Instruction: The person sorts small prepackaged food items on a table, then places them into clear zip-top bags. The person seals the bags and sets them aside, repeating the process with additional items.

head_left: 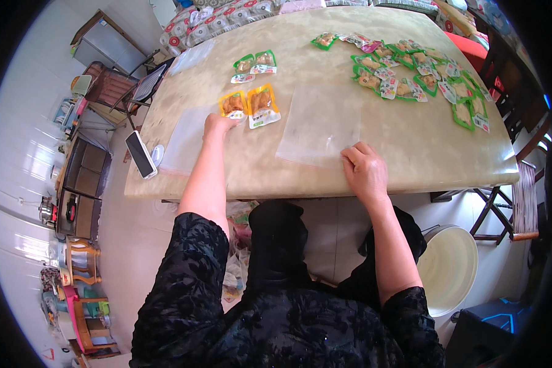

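Observation:
My left hand [219, 125] is at the lower edge of a yellow-edged snack packet [233, 104]; whether its fingers grip the packet is unclear. A second yellow-edged packet [262, 103] lies just right of it. On the table before me, my right hand [365, 166] rests with curled fingers at the lower right corner of a clear plastic bag [319, 124]. Another clear bag [184, 138] lies flat, partly behind my left forearm. Farther back are two green-edged packets [265, 59] side by side. Many more green-edged packets [402, 87] are spread over the right side.
A phone [140, 154] leans on a white stand [157, 155] at the table's left edge. More clear plastic [192, 57] lies at the back left corner. A pale bucket [448, 271] stands on the floor at right, near a folding stool [524, 202]. Chairs stand at left.

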The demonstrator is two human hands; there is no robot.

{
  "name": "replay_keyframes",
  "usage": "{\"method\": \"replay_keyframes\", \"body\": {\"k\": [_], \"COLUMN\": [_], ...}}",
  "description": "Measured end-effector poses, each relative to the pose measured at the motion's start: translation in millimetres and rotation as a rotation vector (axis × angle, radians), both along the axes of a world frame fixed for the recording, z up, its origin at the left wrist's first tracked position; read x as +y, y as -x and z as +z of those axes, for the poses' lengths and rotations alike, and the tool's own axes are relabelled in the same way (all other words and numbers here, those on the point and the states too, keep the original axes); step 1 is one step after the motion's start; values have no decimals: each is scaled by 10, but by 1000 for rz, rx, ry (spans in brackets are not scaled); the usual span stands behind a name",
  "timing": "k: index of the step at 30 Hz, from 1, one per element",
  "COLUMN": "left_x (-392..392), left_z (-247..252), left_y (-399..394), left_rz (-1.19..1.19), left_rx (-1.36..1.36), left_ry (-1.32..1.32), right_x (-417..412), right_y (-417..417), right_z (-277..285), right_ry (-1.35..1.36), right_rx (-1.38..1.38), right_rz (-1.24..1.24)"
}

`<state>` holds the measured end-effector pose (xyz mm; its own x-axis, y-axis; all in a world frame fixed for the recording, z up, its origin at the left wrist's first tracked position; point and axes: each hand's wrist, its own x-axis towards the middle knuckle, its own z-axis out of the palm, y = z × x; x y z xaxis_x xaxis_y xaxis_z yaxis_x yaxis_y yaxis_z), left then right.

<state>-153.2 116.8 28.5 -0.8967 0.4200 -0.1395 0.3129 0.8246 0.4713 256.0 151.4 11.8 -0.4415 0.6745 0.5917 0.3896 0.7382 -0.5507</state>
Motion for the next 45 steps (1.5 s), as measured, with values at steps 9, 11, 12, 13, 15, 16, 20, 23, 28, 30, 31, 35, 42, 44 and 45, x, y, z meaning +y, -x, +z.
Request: {"method": "replay_keyframes", "body": {"k": [9,11,12,13,15,16,20,23,28,30,31,35,42,44,45], "left_x": [-275,-546,-682,-836,-1200,-1328,-1856,-2099,-2017,-1906,-1838,-1605,-1611,-1628,-1608], "left_z": [-61,-75,-96,-118,-195,-232,-96,1,164,161,157,31,37,14,-14], "left_y": [-160,28,1,-29,-33,-121,-711,-1212,-2049,-2245,-2311,-2402,-2584,-2573,-2554], "left_rz": [188,163,193,222,269,271,172,21,-108,-139,-157,-137,-171,-158,-141], "left_rx": [-581,-695,-727,-758,-760,-797,-969,-1120,-1332,-1388,-1420,-1420,-1486,-1505,-1495], "left_ry": [-1103,-1207,-1239,-1268,-1227,-1229,-1217,-1173,-1023,-978,-968,-988,-944,-925,-930], "right_x": [18,1,10,9,1,2,1,-7,-20,-18,-14,-36,-45,-45,-50], "right_y": [-37,-14,-19,-29,-33,-33,-27,-16,-1,14,22,22,21,32,30], "right_z": [-54,-40,-38,-37,-47,-55,-69,-72,-70,-90,-105,-77,-89,-94,-85], "right_ry": [-34,-31,-39,-44,-38,-30,-35,-32,-67,-81,-87,-120,-8,-2,4], "right_rx": [14,28,34,41,53,50,43,85,75,83,88,122,156,169,172], "right_rz": [8,21,24,25,29,24,22,27,3,8,14,43,23,33,36]}}
